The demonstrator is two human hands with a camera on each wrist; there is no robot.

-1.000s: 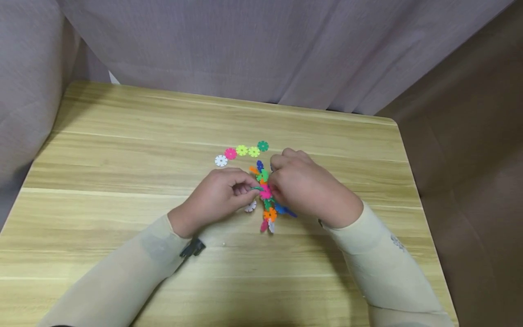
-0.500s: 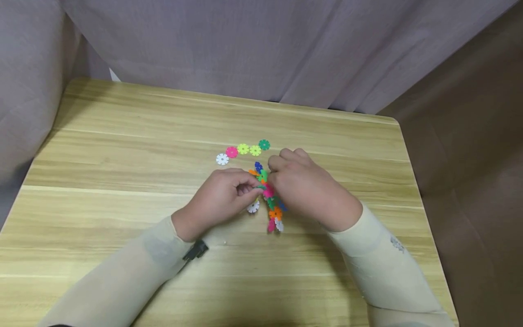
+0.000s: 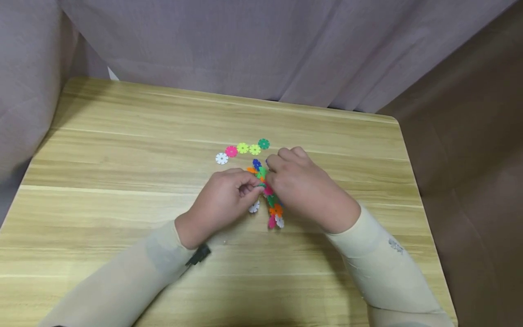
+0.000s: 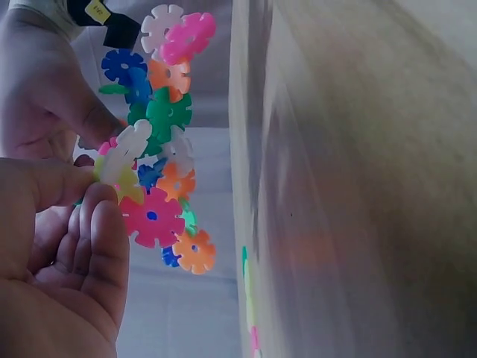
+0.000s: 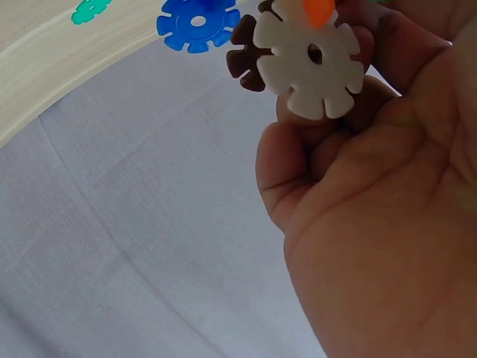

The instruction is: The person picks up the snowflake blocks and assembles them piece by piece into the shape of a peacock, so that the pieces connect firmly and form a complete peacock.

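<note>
A cluster of interlocked plastic snowflake discs (image 3: 269,195) in pink, orange, green, blue and white is held just above the wooden table (image 3: 122,150), between both hands. My left hand (image 3: 229,195) pinches its left side with curled fingers. In the left wrist view the cluster (image 4: 156,171) shows many colours, and my left fingertips (image 4: 104,216) touch a pink disc (image 4: 153,218). My right hand (image 3: 298,186) grips the cluster from the right. In the right wrist view its fingers curl behind a white disc (image 5: 309,56), next to a blue disc (image 5: 195,22).
A row of loose discs lies flat behind the hands: white (image 3: 221,158), pink (image 3: 231,151), two yellow-green (image 3: 248,148) and dark green (image 3: 263,144). A grey curtain (image 3: 245,45) hangs behind the table. The right table edge (image 3: 412,181) drops to brown fabric.
The cluster has turned a little in the hands: its lower pink, orange and white discs swung right and tucked closer. Both hands stayed in place, still gripping.
</note>
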